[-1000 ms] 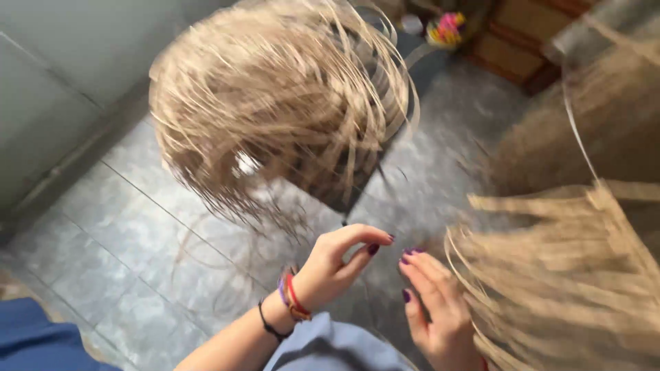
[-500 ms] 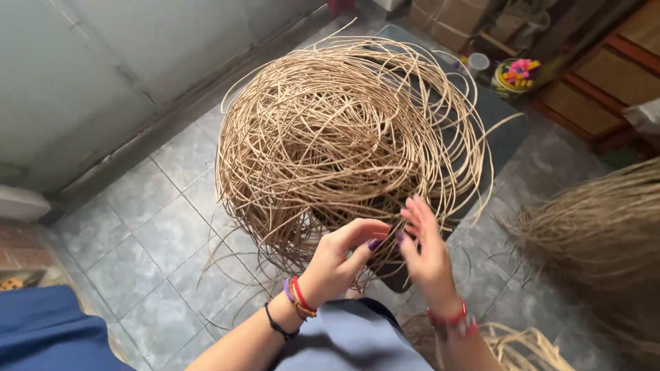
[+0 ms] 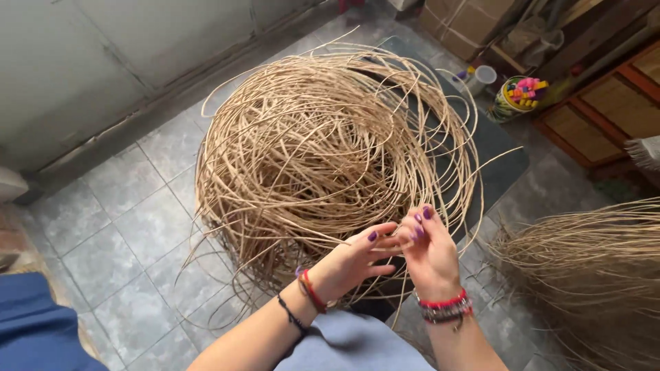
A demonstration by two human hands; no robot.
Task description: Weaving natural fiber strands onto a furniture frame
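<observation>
Both hands meet at lower centre of the frame, right at the near edge of the big tangled coil of pale tan rattan strands (image 3: pixel 323 165), which fills the middle of the picture and sits on the grey tiled floor (image 3: pixel 124 227). The coil lies up and to the left of the fingers; the strands being worked come off its lower right rim and run roughly left-to-right across the fingertips, so the long axis of the held piece is near horizontal in frame. Left hand (image 3: pixel 354 264) comes in from lower left, thumb and forefinger closed in a pinch on a thin strand. Right hand (image 3: pixel 430 251) comes up from the bottom, fingers curled together toward the left hand's fingertips, touching the same strand or one just beside it; can't tell which. The two hands are about equally near the coil, the left a touch closer to its bulk. The coil itself: loose, springy loops, wide open weave, many stray ends arcing out at upper right and lower left, darker hollow in the middle. A second bundle of straighter tan fibres (image 3: pixel 591 275) lies at the right edge, well apart from the hands. At upper right: a dark mat (image 3: pixel 495 144), a white cup (image 3: pixel 483 77) and a pot of bright coloured pieces (image 3: pixel 522 95). Blue cloth (image 3: pixel 34 330) at lower left.
</observation>
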